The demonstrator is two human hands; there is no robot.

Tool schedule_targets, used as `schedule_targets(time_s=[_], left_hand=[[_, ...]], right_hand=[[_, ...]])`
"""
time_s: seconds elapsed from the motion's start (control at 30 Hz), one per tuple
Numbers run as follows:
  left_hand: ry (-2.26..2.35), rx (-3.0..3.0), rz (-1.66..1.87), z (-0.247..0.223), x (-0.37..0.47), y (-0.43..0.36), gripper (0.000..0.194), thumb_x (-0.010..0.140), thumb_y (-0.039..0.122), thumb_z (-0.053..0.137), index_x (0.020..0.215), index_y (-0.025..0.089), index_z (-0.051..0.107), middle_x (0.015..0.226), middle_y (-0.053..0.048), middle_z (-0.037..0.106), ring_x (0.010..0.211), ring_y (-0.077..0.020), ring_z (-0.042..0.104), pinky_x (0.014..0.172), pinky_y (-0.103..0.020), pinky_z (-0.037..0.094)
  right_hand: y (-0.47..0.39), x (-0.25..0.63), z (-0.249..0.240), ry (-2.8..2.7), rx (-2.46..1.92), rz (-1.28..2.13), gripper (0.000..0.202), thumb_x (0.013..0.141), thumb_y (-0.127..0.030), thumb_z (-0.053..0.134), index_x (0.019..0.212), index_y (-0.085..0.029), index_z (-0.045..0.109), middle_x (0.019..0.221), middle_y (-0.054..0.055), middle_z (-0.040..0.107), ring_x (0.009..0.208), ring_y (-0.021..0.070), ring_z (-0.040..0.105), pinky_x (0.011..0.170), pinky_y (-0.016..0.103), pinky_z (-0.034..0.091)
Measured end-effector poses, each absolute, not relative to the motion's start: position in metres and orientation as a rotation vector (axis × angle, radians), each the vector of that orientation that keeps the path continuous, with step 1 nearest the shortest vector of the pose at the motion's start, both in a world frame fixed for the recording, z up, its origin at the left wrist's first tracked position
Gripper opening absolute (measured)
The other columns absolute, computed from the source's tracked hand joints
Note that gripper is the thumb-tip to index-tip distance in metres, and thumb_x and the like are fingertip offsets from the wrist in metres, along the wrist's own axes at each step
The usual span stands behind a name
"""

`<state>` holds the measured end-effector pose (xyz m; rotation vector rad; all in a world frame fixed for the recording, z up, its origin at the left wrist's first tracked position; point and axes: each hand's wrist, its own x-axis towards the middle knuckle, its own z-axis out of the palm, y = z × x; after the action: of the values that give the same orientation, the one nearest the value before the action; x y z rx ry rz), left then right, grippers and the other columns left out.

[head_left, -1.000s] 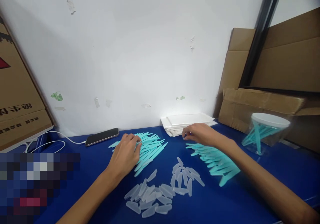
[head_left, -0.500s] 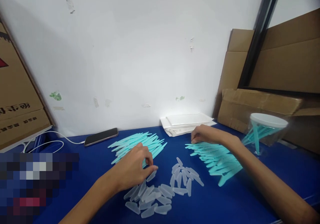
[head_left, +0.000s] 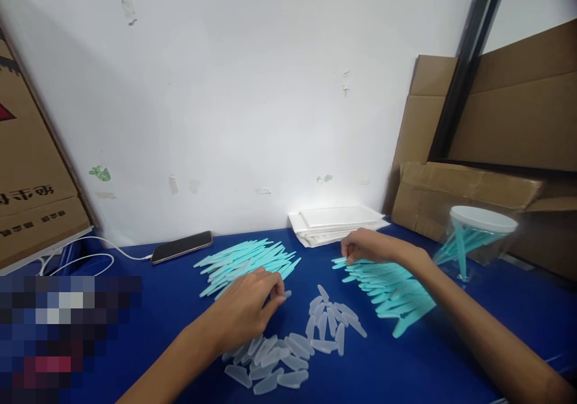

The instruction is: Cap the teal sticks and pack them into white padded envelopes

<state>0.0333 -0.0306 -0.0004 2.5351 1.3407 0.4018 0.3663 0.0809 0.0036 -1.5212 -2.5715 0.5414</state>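
My left hand (head_left: pixel 256 302) pinches a translucent blade cap (head_left: pixel 287 294), whose tip sticks out past the thumb and forefinger. Just below that hand lies a loose heap of similar caps (head_left: pixel 279 362), and a smaller cluster of caps (head_left: pixel 332 320) is to its right. Behind the left hand a pile of teal eyebrow razors (head_left: pixel 252 260) is partly covered by it. My right hand (head_left: pixel 360 246) has its fingers closed on the end of a teal eyebrow razor (head_left: pixel 341 262) at the far end of a second row of razors (head_left: pixel 392 290).
A clear tub with a white rim (head_left: pixel 484 217) holds more teal razors at the right. White sheets (head_left: pixel 338 220) are stacked by the wall. A phone (head_left: pixel 181 247) with a white cable lies left. Cardboard boxes (head_left: pixel 464 193) stand at the right, another carton (head_left: pixel 36 151) at the left.
My left hand has lifted a cap off the heap and moved slightly right. My right hand has lowered a little, its fingertips now on a razor's end.
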Motion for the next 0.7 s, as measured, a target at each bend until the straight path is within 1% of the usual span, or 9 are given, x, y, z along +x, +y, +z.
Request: schedule_targets(time_s=[0.07, 0.17, 0.27, 0.37, 0.43, 0.6, 0.7], left_hand=[[1.335, 2.608, 0.482, -0.006, 0.034, -0.026, 0.021, 0.100, 0.030, 0.043, 0.104, 0.024, 0.062, 0.100, -0.004, 0.067, 0.088, -0.0202, 0.062, 0.073, -0.032, 0.048], [1.279, 2.737, 0.574, -0.015, 0.033, -0.019, 0.027, 0.102, 0.024, 0.039, 0.115, 0.024, 0.062, 0.106, -0.005, 0.068, 0.095, -0.0206, 0.062, 0.078, -0.034, 0.049], [1.281, 2.807, 0.606, -0.019, 0.033, -0.015, 0.031, 0.102, 0.020, 0.037, 0.120, 0.024, 0.063, 0.105, -0.005, 0.067, 0.095, -0.0204, 0.061, 0.077, -0.033, 0.050], [1.309, 2.825, 0.633, -0.020, 0.034, -0.014, 0.032, 0.102, 0.021, 0.039, 0.123, 0.022, 0.063, 0.104, -0.006, 0.067, 0.094, -0.0204, 0.062, 0.077, -0.033, 0.051], [1.319, 2.836, 0.656, -0.020, 0.034, -0.013, 0.032, 0.102, 0.023, 0.040, 0.124, 0.021, 0.064, 0.104, -0.007, 0.068, 0.093, -0.0205, 0.063, 0.077, -0.033, 0.051], [1.390, 2.868, 0.700, -0.021, 0.033, -0.010, 0.035, 0.104, 0.027, 0.038, 0.124, 0.020, 0.065, 0.098, -0.007, 0.071, 0.087, -0.0209, 0.066, 0.073, -0.032, 0.051], [1.431, 2.884, 0.722, -0.021, 0.033, -0.010, 0.035, 0.104, 0.030, 0.037, 0.122, 0.020, 0.066, 0.097, -0.008, 0.071, 0.087, -0.0211, 0.066, 0.072, -0.031, 0.050]], right_hand=[[0.079, 0.364, 0.007, -2.586, -1.534, 0.486, 0.014, 0.078, -0.032, 0.069, 0.085, -0.020, 0.073, 0.080, 0.004, 0.074, 0.074, 0.0211, 0.067, 0.063, 0.027, 0.045], [0.076, 0.362, 0.011, -2.619, -1.515, 0.354, 0.014, 0.083, -0.033, 0.065, 0.086, -0.021, 0.071, 0.082, 0.004, 0.073, 0.074, 0.0205, 0.066, 0.063, 0.028, 0.043], [0.072, 0.358, 0.014, -2.613, -1.449, 0.188, 0.018, 0.091, -0.035, 0.057, 0.095, -0.021, 0.068, 0.086, 0.005, 0.073, 0.076, 0.0209, 0.065, 0.064, 0.028, 0.041], [0.065, 0.350, 0.018, -2.585, -1.398, 0.112, 0.021, 0.097, -0.036, 0.049, 0.105, -0.022, 0.063, 0.087, 0.006, 0.072, 0.074, 0.0204, 0.064, 0.062, 0.028, 0.039], [0.059, 0.342, 0.020, -2.592, -1.346, 0.113, 0.021, 0.099, -0.036, 0.047, 0.106, -0.021, 0.061, 0.089, 0.006, 0.072, 0.075, 0.0202, 0.064, 0.063, 0.028, 0.039], [0.045, 0.318, 0.017, -2.657, -1.148, 0.126, 0.021, 0.101, -0.033, 0.045, 0.110, -0.021, 0.061, 0.100, 0.007, 0.071, 0.083, 0.0207, 0.064, 0.067, 0.029, 0.040], [0.043, 0.310, 0.010, -2.727, -1.087, 0.101, 0.016, 0.099, -0.032, 0.052, 0.105, -0.022, 0.063, 0.098, 0.005, 0.071, 0.084, 0.0204, 0.064, 0.066, 0.028, 0.039]])
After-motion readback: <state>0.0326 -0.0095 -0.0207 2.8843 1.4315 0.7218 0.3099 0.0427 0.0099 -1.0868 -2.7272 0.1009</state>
